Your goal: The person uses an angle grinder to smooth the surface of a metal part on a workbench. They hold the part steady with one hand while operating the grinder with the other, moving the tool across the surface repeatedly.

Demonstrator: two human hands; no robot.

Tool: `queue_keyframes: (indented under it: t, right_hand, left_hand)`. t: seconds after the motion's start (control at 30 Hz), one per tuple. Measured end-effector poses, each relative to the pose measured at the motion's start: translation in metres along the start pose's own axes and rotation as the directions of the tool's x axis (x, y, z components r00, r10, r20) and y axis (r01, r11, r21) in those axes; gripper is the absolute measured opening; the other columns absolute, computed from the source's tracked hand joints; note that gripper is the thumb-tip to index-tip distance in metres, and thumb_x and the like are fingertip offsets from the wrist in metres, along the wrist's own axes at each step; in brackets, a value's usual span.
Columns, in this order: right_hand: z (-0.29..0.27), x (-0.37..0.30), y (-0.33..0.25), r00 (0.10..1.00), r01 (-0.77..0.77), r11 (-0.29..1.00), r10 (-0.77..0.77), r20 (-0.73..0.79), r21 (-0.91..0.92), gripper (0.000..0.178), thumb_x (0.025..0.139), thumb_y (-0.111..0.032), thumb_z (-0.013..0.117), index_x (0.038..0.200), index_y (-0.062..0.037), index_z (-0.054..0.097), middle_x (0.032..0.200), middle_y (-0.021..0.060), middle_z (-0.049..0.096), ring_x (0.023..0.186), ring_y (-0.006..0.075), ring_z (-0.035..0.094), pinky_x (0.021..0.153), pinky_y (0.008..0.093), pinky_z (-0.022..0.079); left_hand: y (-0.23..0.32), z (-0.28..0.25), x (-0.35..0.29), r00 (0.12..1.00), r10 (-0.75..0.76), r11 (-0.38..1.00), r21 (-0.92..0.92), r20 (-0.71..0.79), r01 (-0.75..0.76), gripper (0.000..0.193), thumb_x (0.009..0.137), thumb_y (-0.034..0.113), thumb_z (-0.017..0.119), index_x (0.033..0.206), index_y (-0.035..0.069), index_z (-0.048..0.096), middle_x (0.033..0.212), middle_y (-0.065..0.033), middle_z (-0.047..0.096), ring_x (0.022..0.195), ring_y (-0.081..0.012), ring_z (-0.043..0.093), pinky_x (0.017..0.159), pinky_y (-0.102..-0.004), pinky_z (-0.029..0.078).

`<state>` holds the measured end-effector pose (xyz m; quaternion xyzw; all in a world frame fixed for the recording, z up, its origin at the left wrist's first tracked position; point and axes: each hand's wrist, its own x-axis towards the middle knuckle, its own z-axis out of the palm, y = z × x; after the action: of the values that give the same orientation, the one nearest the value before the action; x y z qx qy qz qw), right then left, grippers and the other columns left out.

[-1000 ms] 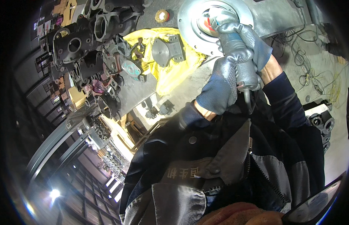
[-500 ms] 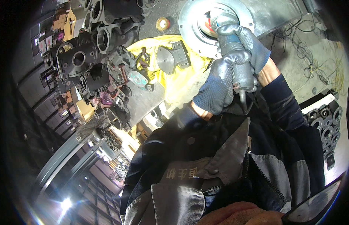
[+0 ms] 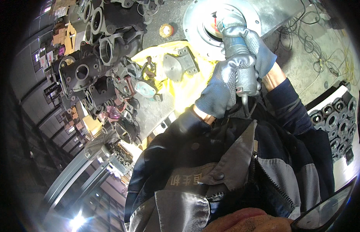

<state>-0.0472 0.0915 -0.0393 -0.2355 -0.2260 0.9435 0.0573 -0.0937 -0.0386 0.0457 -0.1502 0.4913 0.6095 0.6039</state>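
Both gloved hands grip a grey power grinder (image 3: 246,79) with a blue band and a cord leaving its rear end. My left hand (image 3: 222,87) wraps the rear of its body. Farther forward, my right hand (image 3: 261,50) closes round it from the right, near the head. The grinder's head reaches over the middle of a round metal flange (image 3: 191,29) with bolt holes in its rim. Something red shows inside the flange's opening. Glare and the tool hide where the head meets the metal.
Left of the flange lies a small brass-coloured wire brush (image 3: 166,30). A yellow cloth (image 3: 205,73) bears a grey metal bracket (image 3: 176,66). Dark castings (image 3: 81,71) crowd the bench's left side. Loose cables (image 3: 307,46) lie at right, above several stacked metal rings (image 3: 331,122).
The view has tilted slightly, so the bench and the stacked rings sit a little differently. Both hands keep their hold on the grinder, its head still over the flange.
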Motion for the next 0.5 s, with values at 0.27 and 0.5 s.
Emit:
queue_keyframes:
  t: [0.27, 0.5]
  right_hand:
    - [0.005, 0.000, 0.012, 0.999, 0.047, 0.997, -0.046, -0.027, 0.057, 0.038, 0.102, -0.025, 0.052, 0.128, 0.0038, 0.056, 0.098, 0.0180, 0.070, 0.081, 0.0268, 0.075, 0.071, 0.0377, 0.066]
    - [0.002, 0.001, 0.029, 0.999, 0.034, 0.990, -0.032, -0.019, 0.134, 0.036, 0.102, -0.026, 0.053, 0.126, 0.0016, 0.059, 0.098, 0.0149, 0.070, 0.083, 0.0245, 0.074, 0.079, 0.0374, 0.065]
  left_hand:
    - [0.004, -0.019, -0.006, 0.997, 0.044, 0.985, 0.167, 0.058, -0.053, 0.039, 0.101, 0.026, 0.062, 0.125, -0.004, 0.058, 0.099, -0.0187, 0.072, 0.079, -0.0306, 0.075, 0.070, -0.0451, 0.066]
    - [0.013, -0.044, -0.006, 0.969, -0.100, 0.992, 0.093, 0.228, 0.080, 0.052, 0.105, 0.036, 0.047, 0.133, -0.007, 0.052, 0.108, -0.0298, 0.068, 0.085, -0.0438, 0.073, 0.076, -0.0501, 0.066]
